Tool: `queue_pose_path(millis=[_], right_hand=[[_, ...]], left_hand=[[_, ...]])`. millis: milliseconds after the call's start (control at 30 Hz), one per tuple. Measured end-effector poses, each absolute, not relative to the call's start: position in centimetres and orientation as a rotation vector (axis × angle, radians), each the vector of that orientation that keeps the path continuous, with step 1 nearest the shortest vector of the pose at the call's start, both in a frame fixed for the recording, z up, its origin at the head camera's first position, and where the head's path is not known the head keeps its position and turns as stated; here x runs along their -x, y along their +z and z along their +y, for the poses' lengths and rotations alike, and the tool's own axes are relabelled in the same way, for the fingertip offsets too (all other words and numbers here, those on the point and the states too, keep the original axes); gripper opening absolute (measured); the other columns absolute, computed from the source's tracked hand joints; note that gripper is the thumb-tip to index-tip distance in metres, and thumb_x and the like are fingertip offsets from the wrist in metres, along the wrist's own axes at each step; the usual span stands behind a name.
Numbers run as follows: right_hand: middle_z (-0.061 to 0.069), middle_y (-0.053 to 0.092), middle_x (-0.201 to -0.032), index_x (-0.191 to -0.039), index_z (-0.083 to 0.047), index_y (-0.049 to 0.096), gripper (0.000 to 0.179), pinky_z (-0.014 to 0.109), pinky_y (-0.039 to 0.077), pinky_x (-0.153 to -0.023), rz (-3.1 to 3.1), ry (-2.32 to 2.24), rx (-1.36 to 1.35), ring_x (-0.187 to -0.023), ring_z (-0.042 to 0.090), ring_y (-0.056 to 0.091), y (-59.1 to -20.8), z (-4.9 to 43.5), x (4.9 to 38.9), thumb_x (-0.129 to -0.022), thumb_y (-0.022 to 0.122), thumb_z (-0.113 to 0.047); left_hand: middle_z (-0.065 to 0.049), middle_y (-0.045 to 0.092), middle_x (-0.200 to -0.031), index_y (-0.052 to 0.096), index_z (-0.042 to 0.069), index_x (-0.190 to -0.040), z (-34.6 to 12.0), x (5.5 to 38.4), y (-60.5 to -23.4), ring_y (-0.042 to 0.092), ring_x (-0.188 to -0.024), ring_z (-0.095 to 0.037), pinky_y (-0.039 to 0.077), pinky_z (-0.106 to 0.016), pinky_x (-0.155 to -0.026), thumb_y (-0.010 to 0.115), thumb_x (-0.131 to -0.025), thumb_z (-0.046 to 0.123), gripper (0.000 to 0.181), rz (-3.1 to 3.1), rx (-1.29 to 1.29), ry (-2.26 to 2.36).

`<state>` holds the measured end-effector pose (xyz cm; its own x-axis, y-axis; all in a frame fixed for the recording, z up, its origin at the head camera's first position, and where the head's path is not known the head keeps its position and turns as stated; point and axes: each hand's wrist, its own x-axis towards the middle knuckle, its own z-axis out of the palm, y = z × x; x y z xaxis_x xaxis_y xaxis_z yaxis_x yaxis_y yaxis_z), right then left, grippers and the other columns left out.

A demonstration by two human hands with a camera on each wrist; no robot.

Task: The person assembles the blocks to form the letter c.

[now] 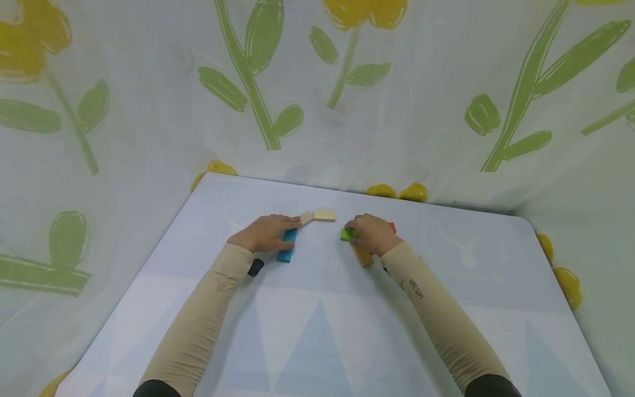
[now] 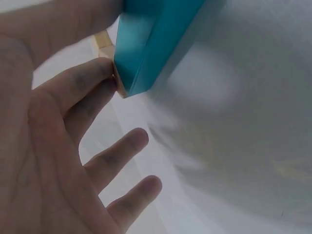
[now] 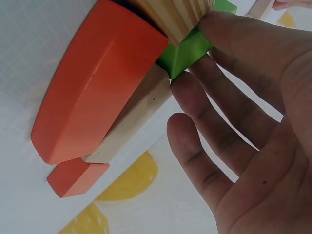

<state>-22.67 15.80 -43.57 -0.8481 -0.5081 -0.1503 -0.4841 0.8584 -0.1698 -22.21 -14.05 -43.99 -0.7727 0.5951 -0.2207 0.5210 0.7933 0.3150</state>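
My left hand (image 1: 268,231) pinches a blue block (image 1: 285,256) between thumb and forefingers; the other two fingers stand spread away from it in the left wrist view. A pale wooden block (image 1: 306,218) lies against the far end of the blue one, and a second wooden block (image 1: 324,215) continues to the right. Thumb and fingers of my right hand (image 1: 374,234) are on a green block (image 1: 347,235), gripping it. Touching the green block is a ridged wooden block (image 1: 363,255) that slants toward me. Beneath the right palm, a large orange-red block (image 3: 97,87) shows in the right wrist view.
Beside the large orange-red block are a plain wooden block (image 3: 134,114) and a small orange-red block (image 3: 75,176). A white table (image 1: 446,264) with pale blue triangles carries everything. Behind it hangs a flower-patterned curtain (image 1: 421,110).
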Motion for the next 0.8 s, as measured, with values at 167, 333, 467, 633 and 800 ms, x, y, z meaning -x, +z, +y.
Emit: queue_pose_path(millis=[167, 333, 467, 633, 800], right_hand=[[0.006, 0.072, -0.114, -0.125, -0.009, 0.073, 0.037, 0.040, 0.055, -0.093, 2.842, -0.186, 0.759, -0.105, 0.023, 0.065, -43.56, 15.69, 22.67, -0.090, 0.079, -0.017], [0.005, 0.071, -0.114, -0.126, -0.010, 0.073, 0.037, 0.039, 0.055, -0.093, 2.840, -0.191, 0.748, -0.105, 0.022, 0.065, -43.73, 15.67, 22.76, -0.090, 0.079, -0.017], [0.006, 0.071, -0.115, -0.126, -0.010, 0.072, 0.037, 0.040, 0.054, -0.093, 2.842, -0.194, 0.751, -0.105, 0.022, 0.065, -43.98, 15.83, 22.86, -0.091, 0.078, -0.018], [0.006, 0.071, -0.115, -0.126, -0.010, 0.072, 0.038, 0.041, 0.055, -0.092, 2.864, -0.237, 0.772, -0.103, 0.022, 0.065, -44.19, 16.04, 22.64, -0.090, 0.079, -0.019], [0.009, 0.071, -0.116, -0.126, -0.010, 0.072, 0.037, 0.042, 0.056, -0.091, 2.914, -0.312, 0.815, -0.104, 0.024, 0.065, -44.02, 16.22, 22.21, -0.091, 0.079, -0.019]], left_hand=[[-0.002, 0.035, -0.162, 0.044, 0.012, -0.155, -14.34, 22.26, -43.89, 0.033, -0.148, -0.035, 0.028, -0.053, -0.119, 0.069, -0.094, 0.038, 0.071, 2.636, -0.829, 0.339], [0.000, 0.033, -0.164, 0.042, 0.015, -0.156, -14.50, 22.36, -44.04, 0.030, -0.149, -0.036, 0.025, -0.054, -0.120, 0.071, -0.092, 0.042, 0.075, 2.631, -0.808, 0.315], [0.000, 0.032, -0.164, 0.041, 0.015, -0.156, -14.50, 22.41, -44.27, 0.029, -0.149, -0.037, 0.025, -0.056, -0.119, 0.070, -0.092, 0.043, 0.076, 2.635, -0.808, 0.318], [0.000, 0.033, -0.163, 0.042, 0.015, -0.156, -14.50, 22.41, -44.31, 0.030, -0.149, -0.036, 0.026, -0.055, -0.119, 0.071, -0.092, 0.043, 0.076, 2.641, -0.810, 0.327], [0.000, 0.033, -0.163, 0.042, 0.015, -0.156, -14.57, 22.31, -44.11, 0.030, -0.149, -0.036, 0.025, -0.056, -0.119, 0.071, -0.092, 0.044, 0.076, 2.638, -0.804, 0.329]])
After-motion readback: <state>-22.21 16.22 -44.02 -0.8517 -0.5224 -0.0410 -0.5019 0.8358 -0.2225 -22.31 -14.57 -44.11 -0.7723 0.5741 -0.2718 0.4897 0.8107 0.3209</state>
